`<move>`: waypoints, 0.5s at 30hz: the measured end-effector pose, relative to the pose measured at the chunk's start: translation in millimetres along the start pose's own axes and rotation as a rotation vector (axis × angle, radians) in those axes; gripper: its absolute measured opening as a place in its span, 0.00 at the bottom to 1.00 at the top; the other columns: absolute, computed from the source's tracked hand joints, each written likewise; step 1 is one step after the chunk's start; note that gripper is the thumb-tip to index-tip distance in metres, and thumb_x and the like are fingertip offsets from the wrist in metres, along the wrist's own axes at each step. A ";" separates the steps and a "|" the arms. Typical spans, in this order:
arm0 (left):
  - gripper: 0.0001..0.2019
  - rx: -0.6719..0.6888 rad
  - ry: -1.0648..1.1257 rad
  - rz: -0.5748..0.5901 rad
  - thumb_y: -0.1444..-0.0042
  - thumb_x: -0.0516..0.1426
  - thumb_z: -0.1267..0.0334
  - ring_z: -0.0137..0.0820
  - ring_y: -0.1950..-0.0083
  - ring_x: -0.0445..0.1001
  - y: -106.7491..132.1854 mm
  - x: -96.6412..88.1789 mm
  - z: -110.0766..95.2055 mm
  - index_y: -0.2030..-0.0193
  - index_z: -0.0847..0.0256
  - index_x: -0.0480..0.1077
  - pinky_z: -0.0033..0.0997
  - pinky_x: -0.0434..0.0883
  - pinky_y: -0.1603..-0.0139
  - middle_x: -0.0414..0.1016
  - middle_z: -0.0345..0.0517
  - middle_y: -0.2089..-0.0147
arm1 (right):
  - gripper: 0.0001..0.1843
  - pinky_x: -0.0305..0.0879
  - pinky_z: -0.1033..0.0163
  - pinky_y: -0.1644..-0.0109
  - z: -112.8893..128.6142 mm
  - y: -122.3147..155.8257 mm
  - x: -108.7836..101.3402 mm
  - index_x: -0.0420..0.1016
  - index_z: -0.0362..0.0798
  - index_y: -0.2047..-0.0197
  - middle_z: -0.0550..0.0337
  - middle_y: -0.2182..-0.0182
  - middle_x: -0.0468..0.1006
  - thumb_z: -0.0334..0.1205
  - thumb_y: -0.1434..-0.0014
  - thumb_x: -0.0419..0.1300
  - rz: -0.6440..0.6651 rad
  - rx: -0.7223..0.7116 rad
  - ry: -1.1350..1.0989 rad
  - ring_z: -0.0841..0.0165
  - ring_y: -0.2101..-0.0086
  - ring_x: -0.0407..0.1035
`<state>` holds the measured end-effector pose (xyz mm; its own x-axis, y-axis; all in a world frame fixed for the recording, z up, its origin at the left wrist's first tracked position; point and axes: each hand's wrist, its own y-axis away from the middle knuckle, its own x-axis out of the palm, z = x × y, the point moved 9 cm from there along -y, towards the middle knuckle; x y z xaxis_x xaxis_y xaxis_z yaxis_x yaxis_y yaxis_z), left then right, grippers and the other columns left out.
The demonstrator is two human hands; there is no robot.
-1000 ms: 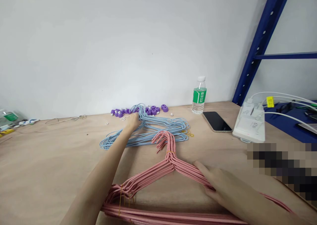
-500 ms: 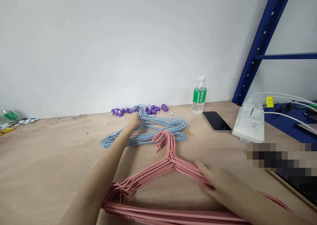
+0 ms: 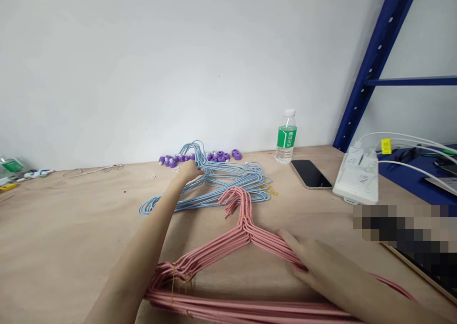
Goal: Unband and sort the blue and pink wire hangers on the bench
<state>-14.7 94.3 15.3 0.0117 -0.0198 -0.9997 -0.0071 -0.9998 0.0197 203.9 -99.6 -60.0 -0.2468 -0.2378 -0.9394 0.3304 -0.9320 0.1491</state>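
My right hand [image 3: 317, 262] lies open on the bundled pink wire hangers [image 3: 214, 252]. My left hand [image 3: 191, 171] seems closed on the hooks of the blue wire hangers [image 3: 235, 181], though that's hard to tell from here. Beyond sit purple plastic pieces [image 3: 221, 158] and a capped water bottle [image 3: 286, 136] holding clear liquid.

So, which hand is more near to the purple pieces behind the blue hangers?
Left. The left hand is on the blue wire hangers, just in front of the purple pieces. The right hand lies on the pink wire hangers, much farther away.
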 end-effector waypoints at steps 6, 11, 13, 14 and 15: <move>0.11 0.032 -0.007 0.013 0.43 0.54 0.60 0.33 0.58 0.71 2.6 9.4 -8.6 0.57 0.66 0.67 0.37 0.71 0.59 0.70 0.46 0.57 | 0.26 0.54 0.67 0.71 0.8 1.3 0.7 0.64 0.45 0.46 0.51 0.66 0.76 0.28 0.50 0.51 0.029 0.007 0.040 0.62 0.66 0.71; 0.12 0.015 -0.018 -0.036 0.43 0.54 0.60 0.33 0.57 0.70 6.6 -0.5 -9.4 0.57 0.65 0.67 0.37 0.70 0.58 0.70 0.47 0.57 | 0.26 0.52 0.67 0.73 2.1 2.4 -0.8 0.63 0.42 0.46 0.50 0.68 0.76 0.26 0.50 0.51 0.044 0.020 0.034 0.62 0.68 0.70; 0.12 0.011 -0.018 -0.047 0.44 0.54 0.60 0.33 0.57 0.70 6.5 -4.3 -7.0 0.57 0.65 0.67 0.38 0.70 0.58 0.70 0.47 0.57 | 0.26 0.52 0.67 0.73 1.7 2.4 -2.8 0.64 0.42 0.47 0.50 0.69 0.76 0.25 0.51 0.51 0.026 0.026 0.003 0.62 0.69 0.70; 0.12 0.009 -0.016 -0.052 0.44 0.54 0.59 0.33 0.57 0.70 5.7 -6.0 -5.1 0.56 0.65 0.67 0.38 0.70 0.58 0.70 0.47 0.57 | 0.26 0.52 0.67 0.73 1.9 2.4 -3.5 0.65 0.42 0.48 0.50 0.69 0.76 0.25 0.52 0.51 0.021 0.024 -0.007 0.62 0.69 0.70; 0.12 0.006 -0.013 -0.059 0.44 0.54 0.59 0.33 0.57 0.70 4.6 -7.4 -3.0 0.56 0.64 0.66 0.38 0.70 0.58 0.69 0.47 0.57 | 0.25 0.52 0.67 0.73 2.3 2.3 -4.3 0.65 0.42 0.48 0.50 0.69 0.76 0.25 0.52 0.51 0.016 0.021 -0.010 0.62 0.69 0.70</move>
<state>-11.8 89.8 22.8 -0.0006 0.0391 -0.9992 -0.0132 -0.9991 -0.0391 203.6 -101.4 -54.8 -0.2505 -0.2555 -0.9338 0.3151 -0.9335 0.1709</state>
